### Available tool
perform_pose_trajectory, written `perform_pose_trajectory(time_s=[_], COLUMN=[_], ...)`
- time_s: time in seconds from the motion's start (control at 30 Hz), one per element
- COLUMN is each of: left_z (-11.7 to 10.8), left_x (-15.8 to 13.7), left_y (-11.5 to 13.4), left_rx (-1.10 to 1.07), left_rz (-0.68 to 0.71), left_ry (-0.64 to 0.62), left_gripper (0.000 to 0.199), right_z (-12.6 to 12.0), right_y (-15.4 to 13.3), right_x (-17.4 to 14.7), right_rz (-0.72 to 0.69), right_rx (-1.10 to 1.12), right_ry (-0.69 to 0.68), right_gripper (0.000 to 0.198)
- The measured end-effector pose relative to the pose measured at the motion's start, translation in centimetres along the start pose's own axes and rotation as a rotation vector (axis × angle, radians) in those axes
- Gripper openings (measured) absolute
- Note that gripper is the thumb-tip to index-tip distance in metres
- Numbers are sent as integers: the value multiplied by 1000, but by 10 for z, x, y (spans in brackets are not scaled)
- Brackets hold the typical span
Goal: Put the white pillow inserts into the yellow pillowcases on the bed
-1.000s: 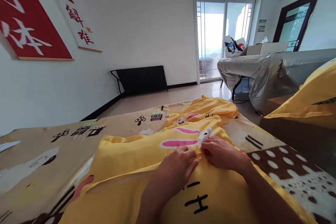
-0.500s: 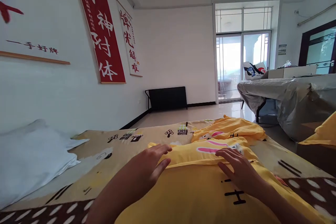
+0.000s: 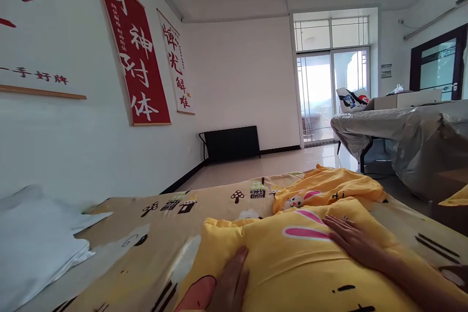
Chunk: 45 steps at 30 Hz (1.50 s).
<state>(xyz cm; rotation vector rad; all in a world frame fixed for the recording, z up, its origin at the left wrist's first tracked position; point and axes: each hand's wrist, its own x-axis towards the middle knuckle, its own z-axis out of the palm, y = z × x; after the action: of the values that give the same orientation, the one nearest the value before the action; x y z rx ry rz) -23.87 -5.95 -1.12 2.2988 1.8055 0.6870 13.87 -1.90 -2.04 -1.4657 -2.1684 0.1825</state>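
Note:
A plump yellow pillow (image 3: 292, 263) with pink rabbit ears and black lettering lies on the bed in front of me. My left hand (image 3: 231, 280) rests on its left part with fingers stretched out, partly cut off by the bottom edge of the view. Flat on the upper right of the pillow lies my right hand (image 3: 347, 236), fingers extended. Neither hand grips anything. Just beyond the pillow is a crumpled yellow cloth (image 3: 329, 185) with a printed rabbit face.
A patterned beige sheet (image 3: 215, 204) covers the bed. White fabric (image 3: 44, 243) is heaped at the left. A black folded panel (image 3: 232, 144) leans by the back wall. A plastic-covered table (image 3: 395, 119) with boxes stands at the right.
My left hand has come down and back onto the pillow's left part. My right hand has shifted right and now lies flatter. More of the pillow shows, and the view has tilted slightly.

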Motion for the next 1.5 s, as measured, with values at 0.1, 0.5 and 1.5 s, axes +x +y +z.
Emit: perform_pose_trajectory(time_s=[0.1, 0.5, 1.5], left_z=[16, 3, 1], left_x=[0, 14, 17], left_y=[-25, -45, -43], left_rx=[65, 73, 93], left_rz=[36, -179, -172], left_ry=[83, 97, 70], left_gripper=[53, 56, 62], right_z=[15, 12, 17], right_y=[53, 93, 97], right_x=[-18, -8, -6], right_rz=[122, 184, 166], right_rx=[-31, 64, 133], right_ry=[99, 125, 162], right_gripper=[49, 52, 57])
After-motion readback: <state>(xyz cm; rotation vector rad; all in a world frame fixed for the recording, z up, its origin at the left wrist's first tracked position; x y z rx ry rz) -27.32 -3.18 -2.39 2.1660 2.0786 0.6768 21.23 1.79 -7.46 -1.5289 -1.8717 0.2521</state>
